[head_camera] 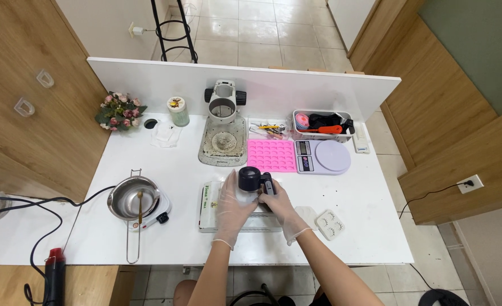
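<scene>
Both my hands wear clear gloves and meet over a flat white box (210, 208) near the table's front edge. My right hand (282, 211) grips a black handheld magnifier (252, 179) by its handle, with the round lens head pointing left. My left hand (233, 207) rests with spread fingers on the box, just below the lens head and touching it. What lies under the lens is hidden by my hands.
A pink silicone mould (271, 155) and a digital scale (324, 157) lie behind the box. A microscope (223, 105) stands at the back, a tool bin (322, 125) to its right. A metal pot on a small hotplate (133, 199) sits left. A small patterned card (330, 224) lies right.
</scene>
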